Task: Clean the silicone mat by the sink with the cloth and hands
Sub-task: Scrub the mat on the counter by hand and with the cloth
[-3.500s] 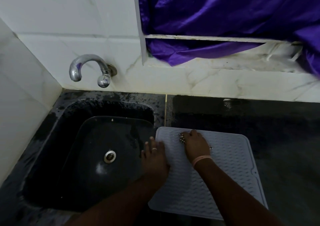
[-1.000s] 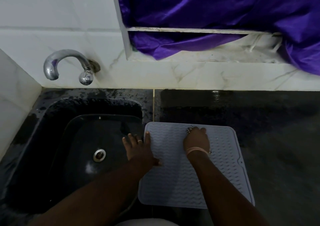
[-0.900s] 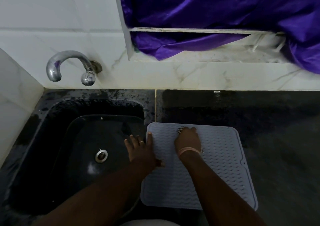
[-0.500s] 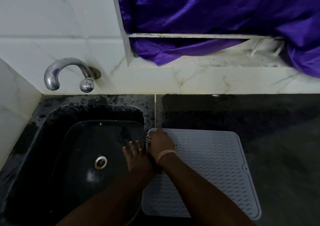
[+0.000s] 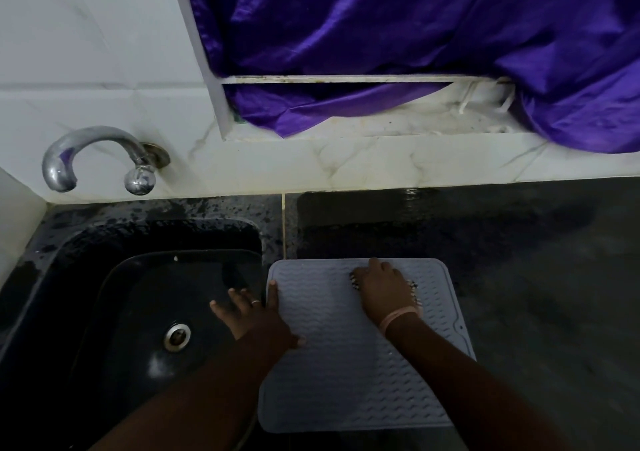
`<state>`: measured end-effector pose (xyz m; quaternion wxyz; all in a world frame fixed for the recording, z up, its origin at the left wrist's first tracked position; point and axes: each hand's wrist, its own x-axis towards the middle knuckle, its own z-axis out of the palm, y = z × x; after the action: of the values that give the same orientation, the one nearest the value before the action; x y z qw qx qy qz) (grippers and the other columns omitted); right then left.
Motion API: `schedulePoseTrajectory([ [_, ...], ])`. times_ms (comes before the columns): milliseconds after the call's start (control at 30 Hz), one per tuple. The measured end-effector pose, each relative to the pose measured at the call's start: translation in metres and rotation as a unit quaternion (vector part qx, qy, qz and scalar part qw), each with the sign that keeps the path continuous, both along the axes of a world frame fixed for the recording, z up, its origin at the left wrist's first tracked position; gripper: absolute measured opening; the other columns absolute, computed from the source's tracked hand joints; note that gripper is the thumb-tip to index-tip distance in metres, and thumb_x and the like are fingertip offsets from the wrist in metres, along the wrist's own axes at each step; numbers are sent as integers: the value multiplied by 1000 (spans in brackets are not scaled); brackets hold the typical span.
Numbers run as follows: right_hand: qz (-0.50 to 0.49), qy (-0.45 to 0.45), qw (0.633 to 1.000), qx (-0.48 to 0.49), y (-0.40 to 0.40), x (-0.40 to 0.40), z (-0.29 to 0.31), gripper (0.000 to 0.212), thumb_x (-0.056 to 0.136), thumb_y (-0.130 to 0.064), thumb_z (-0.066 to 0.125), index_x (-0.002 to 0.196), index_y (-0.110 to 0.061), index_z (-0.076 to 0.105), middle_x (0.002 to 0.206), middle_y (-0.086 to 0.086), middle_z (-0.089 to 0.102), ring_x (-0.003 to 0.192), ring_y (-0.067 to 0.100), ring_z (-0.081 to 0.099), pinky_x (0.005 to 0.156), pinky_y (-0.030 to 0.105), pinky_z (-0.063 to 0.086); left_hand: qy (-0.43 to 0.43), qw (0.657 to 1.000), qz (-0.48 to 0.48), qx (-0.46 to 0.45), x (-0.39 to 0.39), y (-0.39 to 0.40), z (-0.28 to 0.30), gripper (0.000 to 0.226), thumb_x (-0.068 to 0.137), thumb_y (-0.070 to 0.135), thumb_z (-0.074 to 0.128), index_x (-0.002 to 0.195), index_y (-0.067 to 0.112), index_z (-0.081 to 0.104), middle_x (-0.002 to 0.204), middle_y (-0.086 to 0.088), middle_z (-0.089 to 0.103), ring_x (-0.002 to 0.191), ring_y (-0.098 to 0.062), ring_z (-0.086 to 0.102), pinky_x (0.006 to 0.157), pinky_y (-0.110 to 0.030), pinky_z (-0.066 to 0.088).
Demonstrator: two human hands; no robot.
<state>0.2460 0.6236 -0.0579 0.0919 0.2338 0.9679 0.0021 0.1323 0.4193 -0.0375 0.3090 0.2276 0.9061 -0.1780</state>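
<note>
A grey ribbed silicone mat (image 5: 339, 374) lies flat on the dark counter just right of the sink. My right hand (image 5: 384, 289) presses a small checked cloth (image 5: 354, 281) onto the mat's far middle; the cloth shows only at the hand's edges. My left hand (image 5: 252, 315) rests with spread fingers on the mat's left edge, thumb and palm on the mat, the other fingers hanging over the sink.
A black sink (image 5: 86, 312) with a metal drain (image 5: 177, 336) fills the left. A chrome tap (image 5: 86, 156) sticks out of the white tiled wall. The dark counter (image 5: 536, 294) is wet at the back. Purple fabric (image 5: 415, 24) hangs over the window ledge.
My right hand has slid the cloth from the mat's far left corner back to the far middle. My left hand stays on the mat's left edge.
</note>
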Motion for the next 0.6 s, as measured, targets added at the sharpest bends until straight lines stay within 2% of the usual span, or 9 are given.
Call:
schedulePoseTrajectory([
  [233,-128,-15,991,38,61,64,2,36,95,-23,40,127,-20,56,132,16,50,116,36,50,97,46,43,-5,1000,1,-8,2,3,4,137,64,92,53,151,27,-31,164,-23,-7,147,-51,-17,103,-81,-9],
  [400,-260,3,964,50,78,86,5,34,95,-22,41,123,-16,58,117,14,53,106,37,52,91,45,44,2,1000,-16,8,0,0,-2,138,62,94,51,152,26,-30,164,-23,-6,148,-50,-15,105,-80,-8],
  [467,-300,8,954,29,76,84,6,33,96,-23,38,122,-16,58,115,13,52,105,36,53,90,45,44,6,1000,-26,10,0,1,-3,137,63,94,50,152,25,-28,164,-23,-6,148,-49,-14,106,-79,-8],
  [600,-402,46,912,-71,61,69,3,32,99,-23,37,124,-11,52,125,17,46,109,39,54,88,48,47,11,999,-43,20,0,0,-5,136,65,93,49,153,22,-27,165,-23,-4,149,-48,-13,109,-75,-8],
])
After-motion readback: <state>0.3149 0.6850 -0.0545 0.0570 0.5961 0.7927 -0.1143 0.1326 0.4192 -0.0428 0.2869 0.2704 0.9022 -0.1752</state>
